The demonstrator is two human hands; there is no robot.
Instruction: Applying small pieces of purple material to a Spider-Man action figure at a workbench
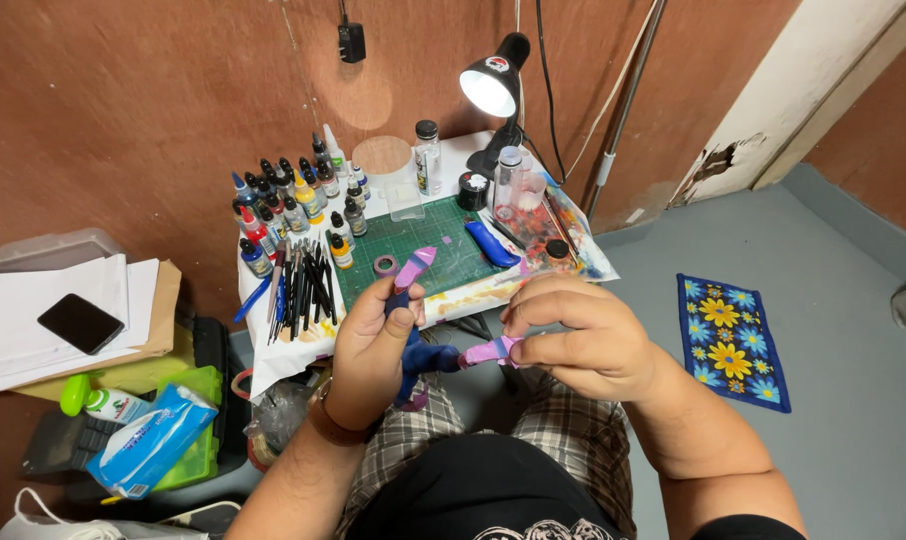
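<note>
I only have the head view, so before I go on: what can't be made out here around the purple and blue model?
- Purple and blue model: its middle is hidden behind the left hand and right hand, so its full shape is unclear.
- Right hand's fingertips: curled under, so the grip is unseen.
- Paint bottles: too small to tell their labels.
- Brushes: the tips overlap and blur.

Open room is left on the green cutting mat (428, 240), at twelve o'clock from the left hand (371, 352). It is hemmed by paint bottles (291, 205) at eleven, brushes (301, 285) at ten, and the lamp (495, 95) at one.
</note>
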